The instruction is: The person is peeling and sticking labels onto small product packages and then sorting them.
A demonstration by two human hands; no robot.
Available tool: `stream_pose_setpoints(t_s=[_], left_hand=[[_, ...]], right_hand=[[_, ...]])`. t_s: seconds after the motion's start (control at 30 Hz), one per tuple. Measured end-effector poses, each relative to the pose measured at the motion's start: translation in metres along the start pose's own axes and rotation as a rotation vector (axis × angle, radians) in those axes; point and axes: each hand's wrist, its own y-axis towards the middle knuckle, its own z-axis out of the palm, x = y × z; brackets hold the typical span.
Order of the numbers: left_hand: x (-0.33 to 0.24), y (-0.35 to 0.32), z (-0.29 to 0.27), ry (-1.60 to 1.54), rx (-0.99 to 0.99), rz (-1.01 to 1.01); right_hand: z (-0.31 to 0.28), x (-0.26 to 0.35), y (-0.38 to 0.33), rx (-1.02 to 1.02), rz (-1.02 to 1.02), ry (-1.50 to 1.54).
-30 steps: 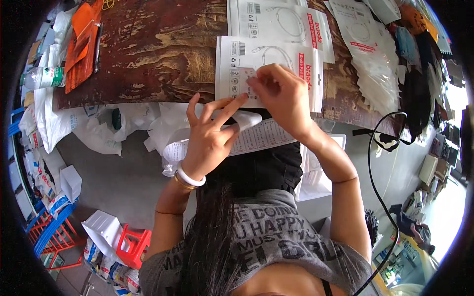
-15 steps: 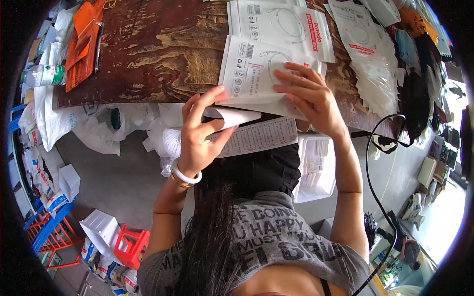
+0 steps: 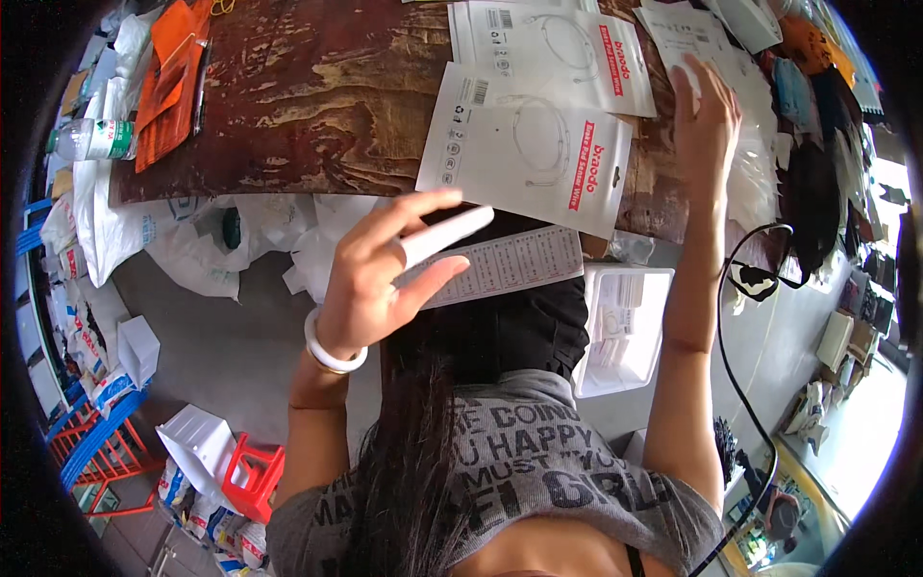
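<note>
By white packets [image 3: 760, 197] at two o'clock, the right hand [image 3: 706, 130] was spread; the left hand's [image 3: 363, 272] grip couldn't be told.

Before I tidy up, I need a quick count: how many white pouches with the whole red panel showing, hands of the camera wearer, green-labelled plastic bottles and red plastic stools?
White pouches with whole red panel showing: 2
Wearer's left hand and right hand: 2
Green-labelled plastic bottle: 1
Red plastic stool: 1
Total: 6
</note>
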Motion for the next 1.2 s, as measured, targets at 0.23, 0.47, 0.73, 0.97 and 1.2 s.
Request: stream_pose_setpoints(t_s=[0.23,0.47,0.73,0.97,1.2], left_hand=[[0.014,-0.001,0.007,-0.014,-0.004,0.053],[0.024,-0.012,0.000,0.007,0.045,-0.040],[0.021,-0.022,-0.005,-0.111,0.077,-0.257],[0.022,-0.017,0.012,0.351,0.105,0.086],[0.023,-0.016,0.030,0.473,0.133,0.061]], right_hand=[[-0.034,0.163,-0.042,0.499,-0.218,1.051],[-0.041,0.157,-0.033,0.551,-0.005,0.890],[-0.033,0.167,-0.039,0.537,-0.116,0.925],[0.004,0.163,-0.047,0.446,0.406,1.041],[0.010,0.160,-0.051,0.263,0.004,0.591]])
